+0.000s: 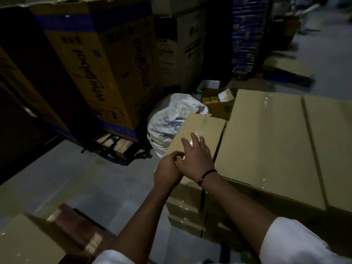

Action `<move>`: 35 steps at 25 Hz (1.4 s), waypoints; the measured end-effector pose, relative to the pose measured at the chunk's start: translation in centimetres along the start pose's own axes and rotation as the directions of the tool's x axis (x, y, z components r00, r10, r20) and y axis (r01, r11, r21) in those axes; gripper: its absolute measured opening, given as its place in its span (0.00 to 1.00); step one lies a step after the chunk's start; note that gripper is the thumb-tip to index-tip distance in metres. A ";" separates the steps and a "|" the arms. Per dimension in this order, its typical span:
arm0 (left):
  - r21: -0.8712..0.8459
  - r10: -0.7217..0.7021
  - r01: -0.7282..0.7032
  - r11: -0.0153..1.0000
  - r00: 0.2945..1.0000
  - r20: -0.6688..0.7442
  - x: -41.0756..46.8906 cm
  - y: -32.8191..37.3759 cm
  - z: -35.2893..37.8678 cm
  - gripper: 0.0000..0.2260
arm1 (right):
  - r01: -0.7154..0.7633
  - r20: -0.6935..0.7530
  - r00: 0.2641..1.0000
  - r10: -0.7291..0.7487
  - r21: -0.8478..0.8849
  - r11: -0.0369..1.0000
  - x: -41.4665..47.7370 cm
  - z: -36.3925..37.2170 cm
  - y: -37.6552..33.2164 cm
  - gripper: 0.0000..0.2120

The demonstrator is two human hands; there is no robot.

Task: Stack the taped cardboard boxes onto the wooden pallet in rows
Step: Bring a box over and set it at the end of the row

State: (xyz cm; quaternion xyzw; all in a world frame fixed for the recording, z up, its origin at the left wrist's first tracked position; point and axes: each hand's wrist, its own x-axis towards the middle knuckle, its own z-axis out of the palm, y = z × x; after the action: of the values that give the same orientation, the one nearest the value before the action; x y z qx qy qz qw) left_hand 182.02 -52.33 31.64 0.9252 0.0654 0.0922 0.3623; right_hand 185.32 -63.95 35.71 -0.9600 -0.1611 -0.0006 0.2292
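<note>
Closest in, two white sleeves [297, 242] frame the bottom of the view. At the lower left sits a plain cardboard box [24, 241], with the dark boards of the wooden pallet [76, 220] showing just behind it on the grey concrete floor [85, 180].

Both forearms reach forward to a taped box [202, 128] that tops a stack of similar boxes [184, 206], to the right of the pallet and apart from it. The left hand [167, 171] has its fingers curled over the near left corner of this box and grips the edge. The right hand [197, 158] lies flat on the box's top with fingers spread and relaxed, grasping nothing, over the strip of clear tape. A black wristband [207, 175] circles the right wrist.

Just beside this box, to the right, lie larger flat boxes [266, 141] at about the same height, also sealed with clear tape.

Behind the taped box a white sack [167, 117] slumps on the floor, touching or nearly touching the box's far left edge. Past it stands a small open carton [219, 103] holding little packets.

Farther back on the left, tall yellow-and-blue Whirlpool cartons [95, 63] stand on a second pallet [114, 142]. To the right in the dim background rises a dark blue wrapped stack [245, 35].
</note>
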 end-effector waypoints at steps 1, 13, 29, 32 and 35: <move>-0.011 0.047 -0.047 0.999 0.999 -0.002 0.7 1.6 0.4 0.11 | -0.020 -0.013 1.000 0.020 -0.002 1.000 -0.1 -1.3 0.6 0.30; -0.004 0.232 -0.233 0.972 0.966 0.110 5.8 15.7 10.2 0.19 | -0.441 -0.140 0.892 0.430 -0.055 0.896 -2.4 -11.2 18.3 0.32; 0.172 0.143 -0.185 0.968 0.962 0.231 10.9 17.0 12.8 0.24 | -0.537 -0.139 0.836 0.531 -0.004 0.844 -1.6 -13.6 24.1 0.38; 0.153 0.112 -0.148 0.977 0.970 0.217 10.4 16.7 11.8 0.26 | -0.537 -0.188 0.831 0.523 -0.026 0.843 -1.2 -13.4 22.6 0.38; 0.145 0.059 -0.082 0.986 0.986 0.159 9.4 15.6 9.8 0.29 | -0.501 -0.193 0.854 0.483 -0.056 0.864 -0.8 -12.6 20.5 0.38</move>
State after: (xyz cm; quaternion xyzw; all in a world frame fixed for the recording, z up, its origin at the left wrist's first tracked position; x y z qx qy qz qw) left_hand 194.14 -68.44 36.38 0.9561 0.0111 0.0279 0.2914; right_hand 191.81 -86.99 37.87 -0.9761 0.1104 -0.0332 0.1845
